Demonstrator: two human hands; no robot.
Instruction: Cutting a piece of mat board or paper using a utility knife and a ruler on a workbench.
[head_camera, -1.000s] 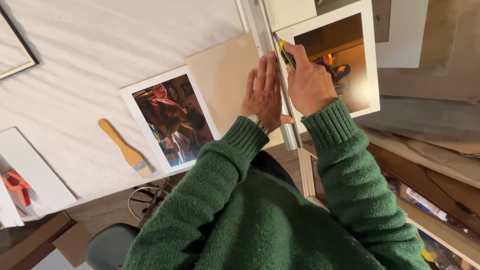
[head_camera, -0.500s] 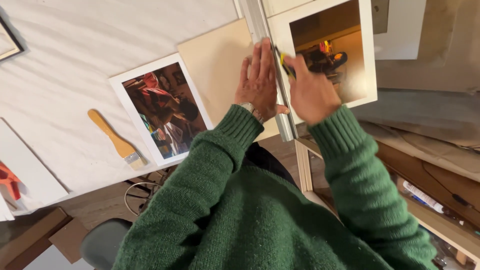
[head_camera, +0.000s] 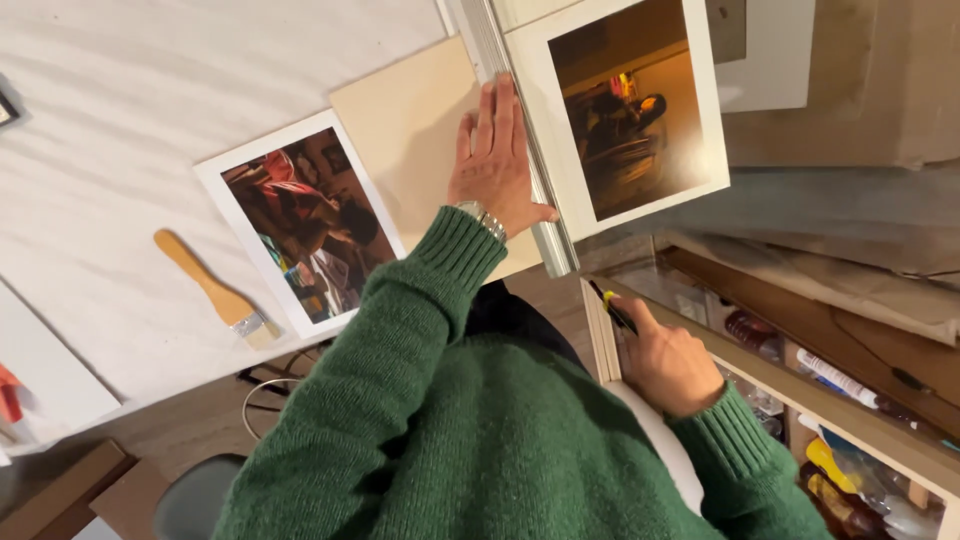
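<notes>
My left hand lies flat with fingers spread slightly on a beige board, pressing against a long metal straightedge. A watch shows at that wrist. To the right of the straightedge lies a white-bordered photo print in warm orange tones. My right hand is down off the table by my lap, fingers closed around a black and yellow utility knife. Both arms wear green knitted sleeves.
A second white-bordered print with red tones lies left of the board. A wooden-handled brush lies further left on the white table cover. A wooden shelf with tubes and bottles stands at the lower right.
My right hand with the knife has drawn back from the straightedge, down off the table's edge toward my lap. My left hand stays pressed on the board and straightedge.
</notes>
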